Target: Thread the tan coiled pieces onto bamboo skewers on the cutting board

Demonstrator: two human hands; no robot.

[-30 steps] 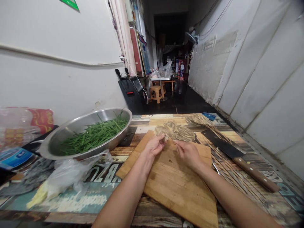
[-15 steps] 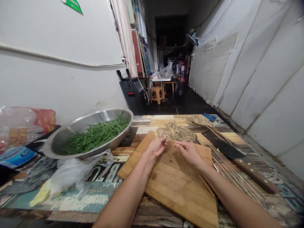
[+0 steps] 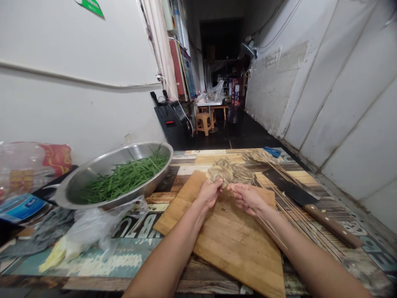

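At the far end of a wooden cutting board (image 3: 229,244), my left hand (image 3: 211,192) pinches a flat, pale brownish piece of food (image 3: 218,174) whose kind I cannot make out. Close beside it, my right hand (image 3: 246,198) is closed on a thin skewer (image 3: 271,229), its tail running back past the wrist. Whether the skewer's point is inside the piece is hidden at the fingertips. Similar ruffled pieces lie in a heap (image 3: 242,174) just beyond the hands. More of them sit threaded on skewers (image 3: 257,155) further back.
Loose skewers (image 3: 297,219) and a cleaver (image 3: 333,225) lie right of the board. A steel bowl (image 3: 108,152) of cut green stalks (image 3: 127,176) stands left, with a plastic bag (image 3: 91,225) and grey cloth (image 3: 51,229) in front. A blue object (image 3: 272,152) lies at the table's far edge.
My left hand has shifted slightly right with the piece, and the hands are closer together. My right hand has turned, and the skewer's tail now shows beside its wrist.
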